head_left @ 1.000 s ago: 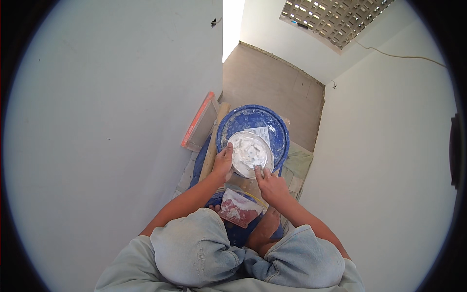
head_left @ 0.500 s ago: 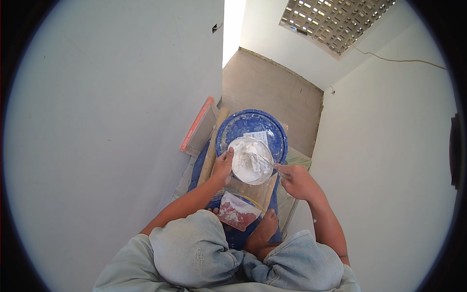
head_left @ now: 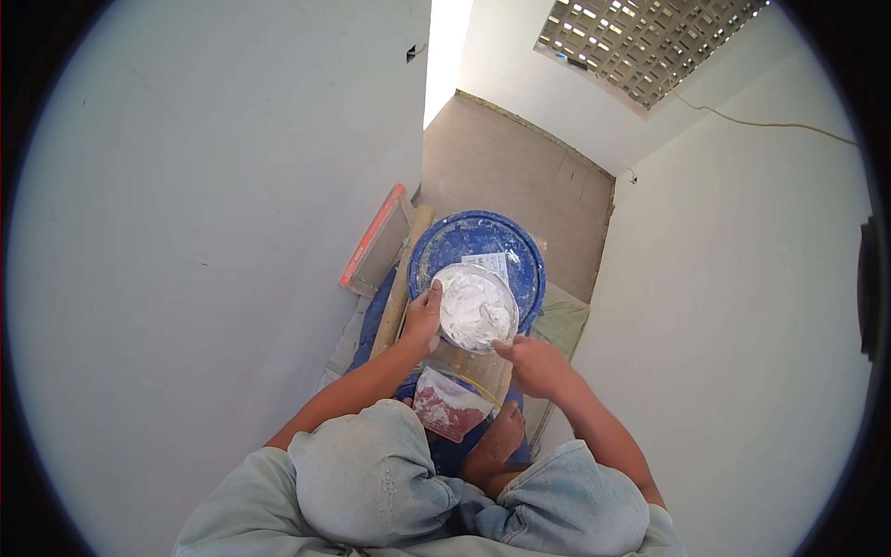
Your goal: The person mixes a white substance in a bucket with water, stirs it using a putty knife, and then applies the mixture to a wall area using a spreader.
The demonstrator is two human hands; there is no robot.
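Note:
My left hand (head_left: 424, 317) grips the left side of a round white bowl (head_left: 452, 269), its thumb over the rim. White, thick paste (head_left: 476, 308) fills the bowl, partly smooth and partly lumpy. At the bowl's lower right edge, my right hand (head_left: 535, 364) is closed round the handle of a putty knife, which is mostly hidden by the fingers and the paste. The bowl is over the near part of a blue round lid (head_left: 476, 227) smeared with white. Between my feet stands an opened red bag (head_left: 452, 411) with white powder on it.
A wooden board (head_left: 473, 364) and a pole (head_left: 401, 290) lie under and beside the lid. An orange-edged panel (head_left: 378, 239) leans near the left wall (head_left: 213, 204). A pale green sheet (head_left: 561, 320) lies at right, by the right wall (head_left: 733, 278). Tiled floor (head_left: 520, 167) stretches beyond.
My right hand has moved down and left along the bowl's rim, with the putty knife. The paste looks smoother and more spread out. My left hand stays on the bowl.

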